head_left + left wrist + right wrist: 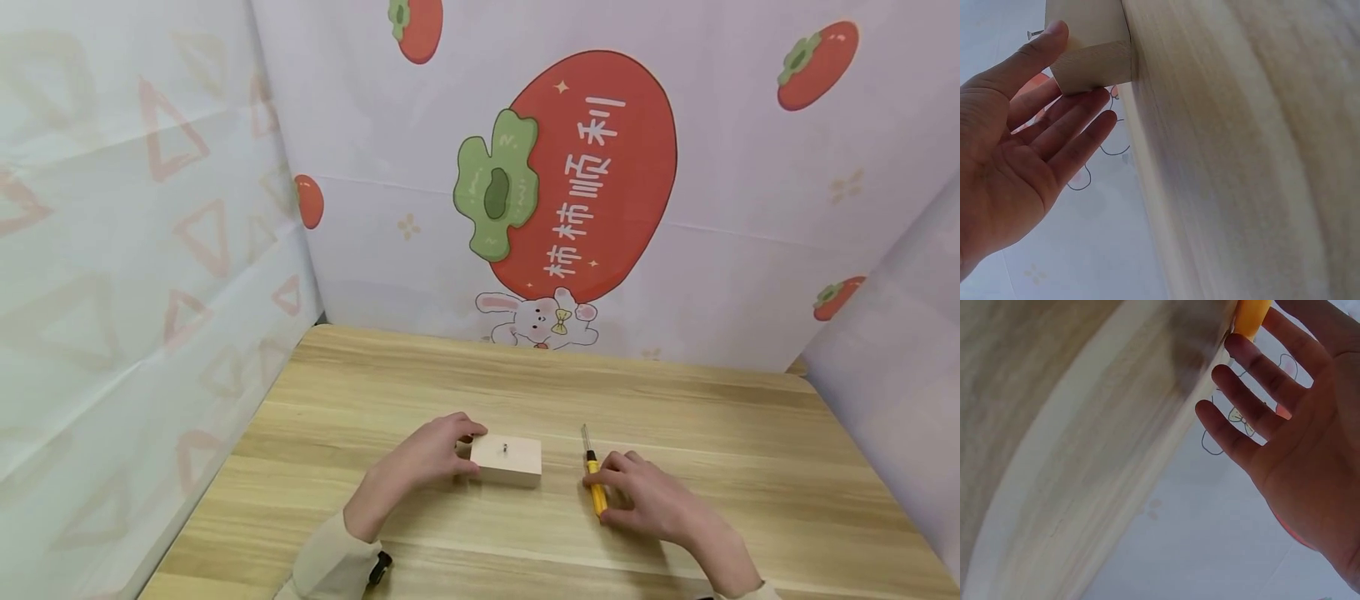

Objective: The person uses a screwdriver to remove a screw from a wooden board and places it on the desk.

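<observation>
A pale wooden block [510, 477] lies on the table, with a small metal screw [505, 447] standing up from its top. My left hand [431, 454] holds the block's left end, thumb on the near side and fingers at the far side. In the left wrist view the thumb lies along the block's edge, and the screw [1034, 34] sticks out beyond it. To the right, a yellow-handled screwdriver [597, 492] lies with its metal tip pointing away from me. My right hand [652, 498] pinches its handle [1250, 317] between thumb and forefinger; the other fingers are spread.
The wood-grain table [420, 383] runs back to a wall sheet [720, 275] printed with persimmons and a rabbit. A second sheet [97, 317] with triangles hangs along the left side. Bare tabletop lies between the block and the screwdriver.
</observation>
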The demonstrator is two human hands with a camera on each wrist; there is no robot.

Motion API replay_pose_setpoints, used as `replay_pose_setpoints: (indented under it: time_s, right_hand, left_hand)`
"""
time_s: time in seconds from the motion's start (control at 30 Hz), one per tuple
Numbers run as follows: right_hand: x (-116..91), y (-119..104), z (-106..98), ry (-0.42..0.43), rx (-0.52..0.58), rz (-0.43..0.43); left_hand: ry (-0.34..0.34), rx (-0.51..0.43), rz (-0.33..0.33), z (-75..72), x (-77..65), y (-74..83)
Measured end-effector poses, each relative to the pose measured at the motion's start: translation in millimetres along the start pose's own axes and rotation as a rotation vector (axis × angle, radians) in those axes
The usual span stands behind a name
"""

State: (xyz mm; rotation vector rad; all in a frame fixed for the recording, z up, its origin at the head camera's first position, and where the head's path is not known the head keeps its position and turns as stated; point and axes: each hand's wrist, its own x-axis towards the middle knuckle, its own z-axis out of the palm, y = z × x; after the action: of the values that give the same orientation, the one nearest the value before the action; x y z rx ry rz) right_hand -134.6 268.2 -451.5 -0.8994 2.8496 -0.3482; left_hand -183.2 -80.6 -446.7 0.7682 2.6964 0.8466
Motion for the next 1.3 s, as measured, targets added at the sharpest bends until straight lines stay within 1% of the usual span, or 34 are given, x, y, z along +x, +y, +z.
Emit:
replay_pose_setpoints:
  time_s: [0.17, 0.4, 0.53, 0.7, 0.8, 0.9, 1.03, 1.3]
  right_hand:
    - [0.5, -0.8, 1.1, 0.007, -0.008, 0.006]
    - [-0.6, -0.4, 4.3, 0.107, -0.088, -0.033]
    - [0.8, 0.8, 6.5, 0.204, -0.149, -0.072]
    - [4.2, 4.5, 6.9, 0.369, -0.209, -0.163]
    - [6.0, 5.0, 4.5, 0.455, -0.218, -0.203]
    - [7.4, 3.0, 0.0, 0.509, -0.226, -0.223]
    - [9.8, -3.5, -9.3, 0.543, -0.224, -0.238]
    - [15.9, -19.0, -23.8, 0.626, -0.114, -0.218]
  left_hand:
    - [-0.007, 0.010, -0.010, 0.6, 0.8, 0.5]
    - [-0.003, 0.021, -0.004, 1.2, 2.1, -0.6]
    - [-0.006, 0.015, -0.003, 0.3, 1.9, 0.2]
    - [-0.012, 0.009, -0.006, -1.6, 2.1, 2.1]
    - [-0.019, -0.001, -0.009, -2.4, 2.5, 3.0]
    - [-0.024, -0.007, -0.011, -2.6, 2.9, 3.6]
    - [-0.021, -0.022, -0.014, -2.4, 3.0, 3.5]
    - [-0.025, -0.031, -0.010, -3.1, 4.0, 2.7]
